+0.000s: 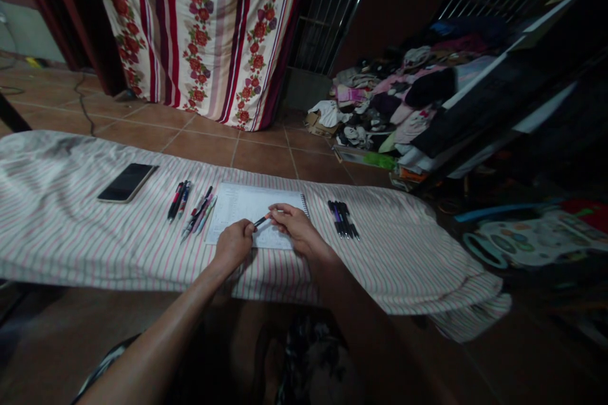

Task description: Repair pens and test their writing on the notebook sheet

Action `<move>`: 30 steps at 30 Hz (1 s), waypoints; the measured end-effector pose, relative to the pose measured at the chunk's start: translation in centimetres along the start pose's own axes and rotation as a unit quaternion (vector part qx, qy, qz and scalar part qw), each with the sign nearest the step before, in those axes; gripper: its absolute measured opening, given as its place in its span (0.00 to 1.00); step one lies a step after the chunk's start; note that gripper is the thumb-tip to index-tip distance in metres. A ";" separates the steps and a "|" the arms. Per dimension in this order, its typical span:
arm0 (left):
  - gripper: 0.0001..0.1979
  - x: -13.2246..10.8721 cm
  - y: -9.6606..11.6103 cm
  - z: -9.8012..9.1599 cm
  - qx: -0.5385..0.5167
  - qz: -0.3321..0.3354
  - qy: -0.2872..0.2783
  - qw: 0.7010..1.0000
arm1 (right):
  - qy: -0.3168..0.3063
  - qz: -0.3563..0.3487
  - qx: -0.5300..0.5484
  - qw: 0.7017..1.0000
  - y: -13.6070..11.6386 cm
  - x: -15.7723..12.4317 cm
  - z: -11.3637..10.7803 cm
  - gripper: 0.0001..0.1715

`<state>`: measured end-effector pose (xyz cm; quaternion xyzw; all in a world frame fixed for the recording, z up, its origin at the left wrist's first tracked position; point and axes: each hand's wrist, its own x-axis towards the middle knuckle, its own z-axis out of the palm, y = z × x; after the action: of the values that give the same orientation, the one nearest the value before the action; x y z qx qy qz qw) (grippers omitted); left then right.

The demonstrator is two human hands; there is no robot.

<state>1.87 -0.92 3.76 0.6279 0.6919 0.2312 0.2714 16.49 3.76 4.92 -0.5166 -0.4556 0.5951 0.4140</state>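
head: pen, seemingly, in right hand

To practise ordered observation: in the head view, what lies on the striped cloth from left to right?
Phone → left group of pens → notebook, over which the left hand and right hand hold a pen → right group of pens.

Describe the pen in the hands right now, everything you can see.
The pen is slim, with a dark barrel and an orange end, and looks plastic. It is held over the notebook, rising slightly toward the right. The left hand pinches its dark end, the right hand its orange end.
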 end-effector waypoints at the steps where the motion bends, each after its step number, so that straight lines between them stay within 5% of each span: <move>1: 0.15 0.0 0.0 0.0 -0.001 -0.001 0.000 1.000 | -0.019 0.009 0.016 1.000 -0.1 0.0 -0.1 0.10; 5: 0.15 0.1 0.1 0.2 -0.003 -0.006 -0.004 1.000 | -0.056 0.045 0.055 0.996 0.0 0.0 -0.5 0.18; 12: 0.15 0.1 0.1 0.6 0.012 0.000 -0.008 1.000 | 0.010 0.006 -0.064 0.998 0.6 0.3 -0.6 0.12; 23: 0.16 0.2 0.2 0.8 0.033 0.001 -0.010 0.999 | -0.003 0.023 -0.010 1.000 0.8 0.7 -1.0 0.04; 30: 0.15 0.0 0.3 0.7 0.057 0.014 0.000 0.998 | -0.006 0.048 -0.062 0.997 0.7 0.4 -0.9 0.17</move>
<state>2.58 -0.90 3.44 0.6521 0.6950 0.1954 0.2313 17.26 4.13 4.12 -0.5591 -0.4688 0.5878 0.3496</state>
